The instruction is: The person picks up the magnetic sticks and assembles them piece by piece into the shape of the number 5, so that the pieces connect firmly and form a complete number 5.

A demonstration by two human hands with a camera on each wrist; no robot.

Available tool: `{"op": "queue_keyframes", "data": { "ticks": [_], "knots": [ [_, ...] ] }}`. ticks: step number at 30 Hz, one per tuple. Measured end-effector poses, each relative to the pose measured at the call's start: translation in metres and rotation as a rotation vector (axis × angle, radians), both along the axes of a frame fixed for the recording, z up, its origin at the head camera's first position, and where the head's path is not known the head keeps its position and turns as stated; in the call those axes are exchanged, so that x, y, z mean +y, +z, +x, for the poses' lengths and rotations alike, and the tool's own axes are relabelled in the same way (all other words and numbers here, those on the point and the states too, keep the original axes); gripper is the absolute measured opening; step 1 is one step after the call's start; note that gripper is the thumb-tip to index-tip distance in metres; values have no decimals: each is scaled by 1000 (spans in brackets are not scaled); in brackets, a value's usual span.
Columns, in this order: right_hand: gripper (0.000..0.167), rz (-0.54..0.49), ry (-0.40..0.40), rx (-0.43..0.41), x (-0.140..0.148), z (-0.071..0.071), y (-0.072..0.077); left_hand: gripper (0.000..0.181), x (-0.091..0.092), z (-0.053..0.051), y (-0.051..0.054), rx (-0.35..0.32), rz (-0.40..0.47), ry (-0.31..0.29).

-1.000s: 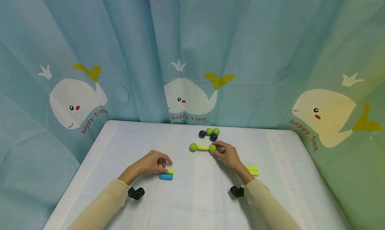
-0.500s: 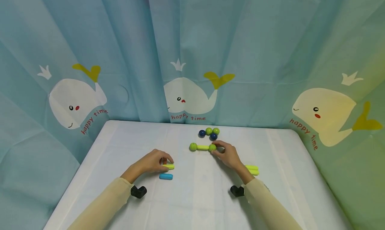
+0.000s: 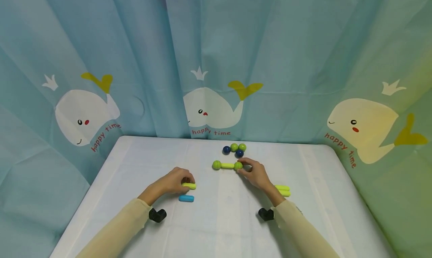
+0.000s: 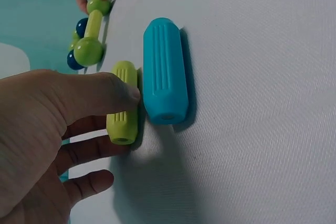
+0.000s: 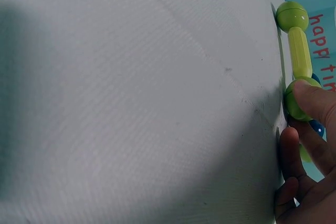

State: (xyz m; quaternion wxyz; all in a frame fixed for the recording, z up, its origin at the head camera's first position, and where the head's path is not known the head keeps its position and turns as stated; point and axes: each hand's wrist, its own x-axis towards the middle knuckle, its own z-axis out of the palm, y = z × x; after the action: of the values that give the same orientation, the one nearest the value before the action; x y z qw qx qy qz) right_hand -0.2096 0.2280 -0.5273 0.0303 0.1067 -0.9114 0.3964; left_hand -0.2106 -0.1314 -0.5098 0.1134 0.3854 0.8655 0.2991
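Observation:
My left hand (image 3: 175, 180) pinches a yellow-green rod (image 3: 191, 185) between thumb and fingers; the left wrist view shows the thumb lying across this rod (image 4: 123, 124). A blue rod (image 3: 186, 198) lies just nearer the table's front, apart from it. Farther back, my right hand (image 3: 256, 174) grips the right-hand green ball (image 3: 238, 165) of a dumbbell shape, whose yellow-green bar (image 3: 227, 165) joins it to a second green ball (image 3: 216, 165). In the right wrist view the thumb rests on the gripped ball (image 5: 296, 103).
Behind the dumbbell shape sit two green balls (image 3: 234, 147) and two dark blue balls (image 3: 226, 150), close together. Two yellow-green rods (image 3: 282, 188) lie side by side at the right, partly behind the right forearm. A curtain (image 3: 290, 63) with whale prints hangs behind the white table (image 3: 216, 220).
My left hand has moved the yellow-green rod away from the blue one, toward the back of the table. My right hand and the dumbbell shape have stayed in place.

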Motion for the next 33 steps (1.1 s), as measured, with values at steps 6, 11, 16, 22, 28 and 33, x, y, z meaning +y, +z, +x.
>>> {"op": "queue_keyframes", "data": {
  "ticks": [6,11,16,22,28,33],
  "knots": [
    [38,7,-7,-7,0,0,1,19,1,0,1,-3,10,1],
    [39,12,-13,-13,-1,0,1,19,4,1,2,0,4,21],
    [37,9,-12,-18,-1,0,2,19,7,4,4,23,-38,46],
    [37,4,-9,-27,-1,1,3,17,9,5,5,40,-10,37],
    [37,18,-8,-30,-1,0,5,18,9,5,5,44,2,73],
    [36,32,3,-14,-1,-1,4,17,11,6,5,63,10,132]
  ]
}}
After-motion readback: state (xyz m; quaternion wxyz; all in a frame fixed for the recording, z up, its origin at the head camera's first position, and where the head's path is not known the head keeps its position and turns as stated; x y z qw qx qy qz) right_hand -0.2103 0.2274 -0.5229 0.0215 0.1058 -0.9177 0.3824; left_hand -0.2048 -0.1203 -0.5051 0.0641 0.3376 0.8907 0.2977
